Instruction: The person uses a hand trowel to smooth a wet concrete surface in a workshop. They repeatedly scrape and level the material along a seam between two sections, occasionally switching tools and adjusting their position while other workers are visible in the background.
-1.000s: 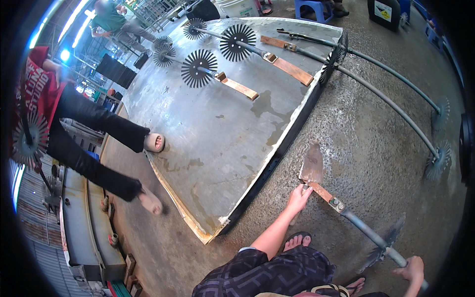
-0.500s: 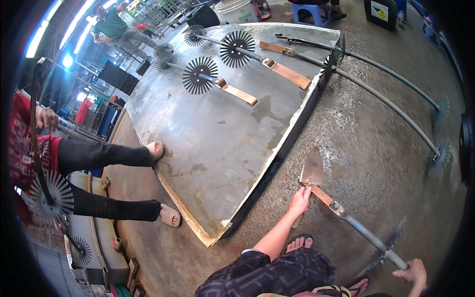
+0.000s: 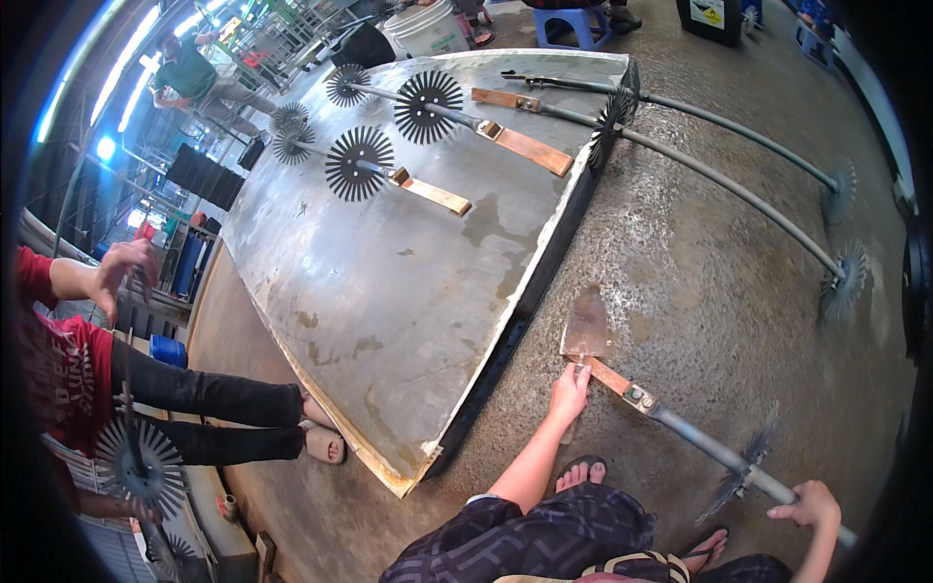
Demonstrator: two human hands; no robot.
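My left hand [image 3: 570, 392] is closed round the handle of a trowel-like scraper [image 3: 586, 325] with a broad, rust-brown blade. That blade meets the copper end [image 3: 609, 376] of a long grey rod [image 3: 702, 437] lying slantwise before me. Toward the rod's lower end my right hand [image 3: 812, 507] is wrapped round it. Between my hands, a disc of thin radial blades [image 3: 746, 471] sits on the rod, seen almost edge-on.
A large metal-topped platform [image 3: 389, 291] carries several similar rods with slotted discs [image 3: 360, 163]. Two more rods [image 3: 729, 185] reach past its right edge. At left a person in red [image 3: 73, 369] holds another disc rod [image 3: 136, 466]. A white bucket [image 3: 428, 29] and blue stool [image 3: 573, 27] stand beyond.
The person in red has raised a hand and drawn one foot back off the platform's edge, and their disc has moved. My view has shifted slightly; both my grips are the same.
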